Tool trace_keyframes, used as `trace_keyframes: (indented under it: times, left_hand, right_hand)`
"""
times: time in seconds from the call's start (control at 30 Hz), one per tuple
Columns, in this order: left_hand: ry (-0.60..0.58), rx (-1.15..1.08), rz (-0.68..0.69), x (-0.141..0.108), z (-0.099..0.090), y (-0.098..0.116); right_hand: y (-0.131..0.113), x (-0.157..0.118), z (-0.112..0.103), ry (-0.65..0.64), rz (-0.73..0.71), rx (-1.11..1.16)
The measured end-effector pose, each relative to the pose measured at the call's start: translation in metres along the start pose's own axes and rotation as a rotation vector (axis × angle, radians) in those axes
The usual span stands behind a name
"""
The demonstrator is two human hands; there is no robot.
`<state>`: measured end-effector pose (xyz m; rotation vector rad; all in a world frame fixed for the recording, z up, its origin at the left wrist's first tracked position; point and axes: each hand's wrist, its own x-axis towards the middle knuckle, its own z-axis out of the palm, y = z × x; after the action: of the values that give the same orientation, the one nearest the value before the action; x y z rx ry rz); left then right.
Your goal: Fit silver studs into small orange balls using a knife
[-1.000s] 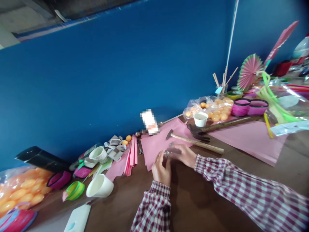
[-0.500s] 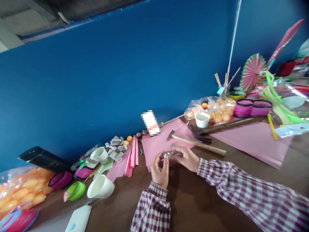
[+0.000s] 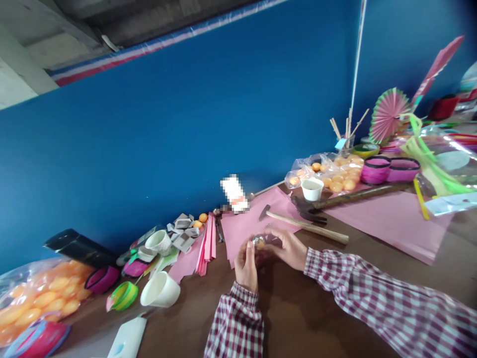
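Between my two hands is a small, shiny, silvery round object (image 3: 258,241), too small and reflective to name its kind. My left hand (image 3: 246,266) pinches it from the near left side, with the thumb on top. From the right, my right hand (image 3: 289,248) closes its fingers on the same object; its fingertips are partly hidden. Just beyond them a small wooden-handled hammer (image 3: 307,227) lies across pink paper (image 3: 242,231) and the brown table (image 3: 294,308). A larger claw hammer (image 3: 357,197) rests behind it.
White cups (image 3: 160,289), a green-yellow bowl (image 3: 124,296) and bagged orange balls (image 3: 48,298) stand on the left. Along the blue wall (image 3: 208,114) are pink paper strips (image 3: 206,251). Back right hold a white cup (image 3: 312,189) and magenta containers (image 3: 376,170).
The view has tilted up slightly and shifted left. My hands stay together on the silvery object, which shows a little more between the fingers.
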<state>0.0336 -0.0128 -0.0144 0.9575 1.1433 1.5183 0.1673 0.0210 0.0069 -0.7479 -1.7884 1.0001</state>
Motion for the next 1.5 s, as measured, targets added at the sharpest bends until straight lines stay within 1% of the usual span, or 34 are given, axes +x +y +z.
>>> trace_keyframes:
  times: [0.13,0.2,0.23,0.27,0.3,0.37,0.4,0.47,0.53,0.63,0.73,0.8,0.87,0.93,1.0,1.1,1.2,1.37,1.5]
  left_hand:
    - [0.008,0.123,0.108,0.002,-0.002,0.0]
    - [0.018,0.155,0.129,0.003,-0.002,0.001]
    - [0.033,0.155,0.126,0.003,-0.003,0.003]
    - [0.061,0.146,0.121,0.003,-0.003,0.004]
    - [0.093,0.131,0.117,0.003,-0.004,0.006]
    - [0.148,0.092,0.113,0.004,-0.007,0.009]
    - [0.165,0.077,0.114,0.005,-0.008,0.01]
    - [0.174,0.089,0.132,0.007,-0.012,0.011]
    - [0.171,0.165,0.172,0.01,-0.015,0.011]
    - [0.198,0.336,0.274,0.014,-0.021,0.009]
    - [0.233,0.478,0.345,0.016,-0.027,0.005]
    - [0.248,0.513,0.333,0.018,-0.031,0.004]
    - [0.276,0.515,0.292,0.02,-0.035,0.003]
    - [0.297,0.531,0.254,0.022,-0.038,0.004]
    - [0.306,0.579,0.234,0.024,-0.04,0.005]
    - [0.323,0.618,0.233,0.025,-0.041,0.007]
    - [0.326,0.586,0.246,0.024,-0.04,0.007]
    - [0.316,0.58,0.223,0.024,-0.037,0.008]
    - [0.327,0.606,0.25,0.023,-0.037,0.01]
  right_hand:
    - [0.002,-0.001,-0.003,-0.024,-0.07,-0.127]
    - [0.002,0.001,-0.012,-0.055,-0.139,-0.262]
    - [0.001,0.003,-0.018,-0.074,-0.178,-0.356]
    - [0.001,0.005,-0.025,-0.063,-0.21,-0.47]
    - [0.001,0.007,-0.033,-0.043,-0.198,-0.61]
    - [0.003,0.01,-0.046,0.022,-0.082,-0.884]
    - [0.005,0.011,-0.051,0.024,-0.012,-1.001]
    - [0.012,0.011,-0.056,-0.012,0.14,-1.188]
    - [0.018,0.011,-0.056,-0.04,0.182,-1.272]
    - [0.021,0.011,-0.054,-0.057,0.173,-1.297]
    - [0.017,0.011,-0.051,-0.014,0.194,-1.326]
    - [0.012,0.011,-0.049,0.021,0.194,-1.311]
    - [0.006,0.009,-0.046,0.036,0.155,-1.226]
    - [-0.001,0.006,-0.041,0.024,0.08,-1.117]
    - [-0.008,0.003,-0.035,-0.015,-0.012,-1.064]
    - [-0.016,-0.003,-0.026,-0.051,-0.135,-1.081]
    - [-0.022,-0.008,-0.021,-0.048,-0.21,-1.123]
    - [-0.026,-0.011,-0.019,-0.119,-0.236,-1.175]
    - [-0.026,-0.01,-0.02,-0.06,-0.172,-1.147]
